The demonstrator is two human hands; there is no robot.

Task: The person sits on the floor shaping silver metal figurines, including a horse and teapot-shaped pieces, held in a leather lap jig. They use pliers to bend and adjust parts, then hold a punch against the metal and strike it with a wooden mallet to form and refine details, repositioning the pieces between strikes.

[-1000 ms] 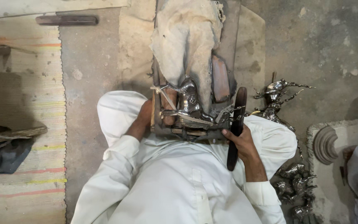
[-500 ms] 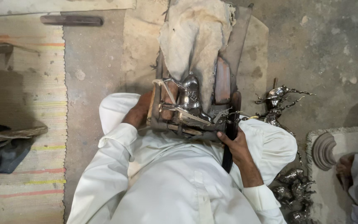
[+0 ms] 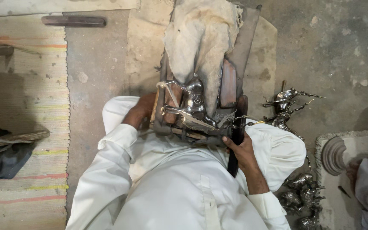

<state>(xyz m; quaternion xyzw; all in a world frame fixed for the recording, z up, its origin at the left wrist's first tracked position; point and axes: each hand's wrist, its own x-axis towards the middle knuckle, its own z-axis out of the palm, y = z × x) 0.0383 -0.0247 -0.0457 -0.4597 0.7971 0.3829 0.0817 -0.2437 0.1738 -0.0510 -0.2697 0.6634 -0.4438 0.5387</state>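
Head view: right hand [image 3: 241, 149] wraps a dark file-like tool [image 3: 235, 147], its tip at the silver metal figurine [image 3: 194, 106] just left of it. Left hand [image 3: 139, 113] grips the wooden clamp frame [image 3: 160, 110], fingers hidden. Best to keep strokes short and the frame braced. Finished figurines [image 3: 286, 108] crowd the right; bare floor left.

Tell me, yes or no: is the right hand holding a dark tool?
Yes, the right hand is wrapped around a long dark tool at the edge of the wooden frame holding the shiny metal figure.
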